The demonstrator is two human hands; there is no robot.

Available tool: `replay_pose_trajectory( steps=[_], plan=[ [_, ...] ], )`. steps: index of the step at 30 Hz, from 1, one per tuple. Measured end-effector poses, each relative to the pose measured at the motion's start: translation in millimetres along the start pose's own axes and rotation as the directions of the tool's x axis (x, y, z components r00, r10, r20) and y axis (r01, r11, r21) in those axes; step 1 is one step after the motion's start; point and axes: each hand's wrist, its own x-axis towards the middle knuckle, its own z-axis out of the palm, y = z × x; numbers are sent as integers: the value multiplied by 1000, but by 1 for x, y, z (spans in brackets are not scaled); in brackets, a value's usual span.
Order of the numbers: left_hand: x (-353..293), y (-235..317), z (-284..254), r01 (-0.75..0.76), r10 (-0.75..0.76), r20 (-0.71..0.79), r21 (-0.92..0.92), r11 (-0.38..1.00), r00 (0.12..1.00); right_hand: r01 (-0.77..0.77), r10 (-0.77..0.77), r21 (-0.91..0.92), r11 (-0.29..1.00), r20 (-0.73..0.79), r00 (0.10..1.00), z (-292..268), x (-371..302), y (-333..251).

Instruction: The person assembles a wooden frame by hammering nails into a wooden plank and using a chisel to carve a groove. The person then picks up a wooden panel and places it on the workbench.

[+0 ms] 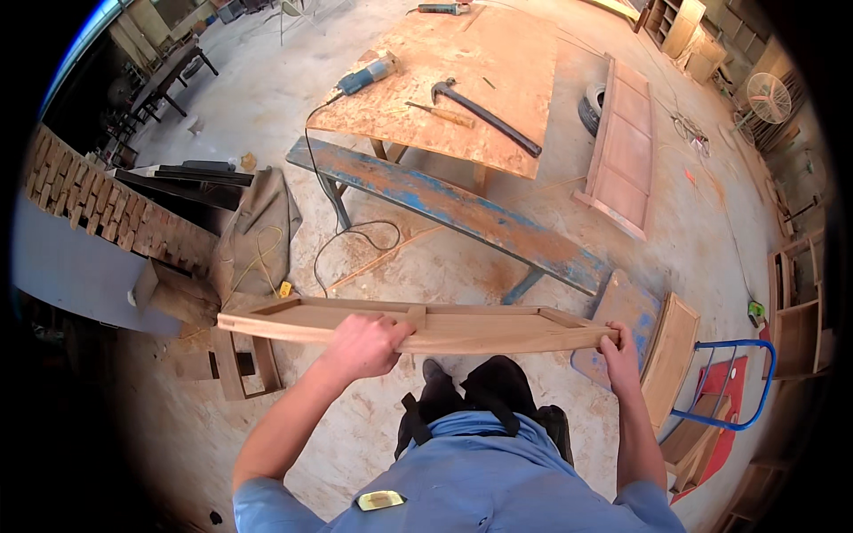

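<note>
A long wooden frame panel (480, 339) with a short crosspiece lies across the view in front of my body, held off the floor. My left hand (364, 345) is closed over its near rail, left of the middle. At the right end of the panel, my right hand (618, 354) grips the corner, thumb and fingers around the edge. Beyond the panel stands a long bench (444, 209) with worn blue paint. Behind it, a wooden worktable (515, 80) bears a claw hammer (489, 117), a wood-handled chisel (442, 115) and a corded power tool (368, 75).
A framed panel (626, 142) leans by a tire (590, 111) right of the table. Nearer on the right are a wooden panel (673, 355) and a blue-handled cart (769, 382). On the left are stacked wood pieces (107, 200), a draped cloth (258, 222) and a cable (355, 231) on the floor.
</note>
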Motion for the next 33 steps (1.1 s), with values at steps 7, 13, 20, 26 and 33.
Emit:
replay_pose_trajectory(
  steps=[7, 13, 20, 26, 33],
  plan=[
    [152, -122, -61, -147, 148, -109, 16, 989, 983, -24, 35, 56, 998, -204, 978, 56, 76, -79],
    [260, -203, -74, -130, 131, -30, 51, 990, 991, 5, 12, 65, 998, -260, 966, 112, 176, -99],
    [344, -288, -78, -170, 169, -28, -36, 985, 985, -119, 105, -38, 992, -263, 959, 163, 256, -132],
    [388, -344, -72, -151, 158, 87, -81, 985, 984, -154, 138, -30, 988, -291, 947, 195, 304, -135],
    [411, -381, -56, -186, 203, 173, -109, 977, 964, -231, 183, -114, 966, -330, 926, 223, 331, -121]
  ],
)
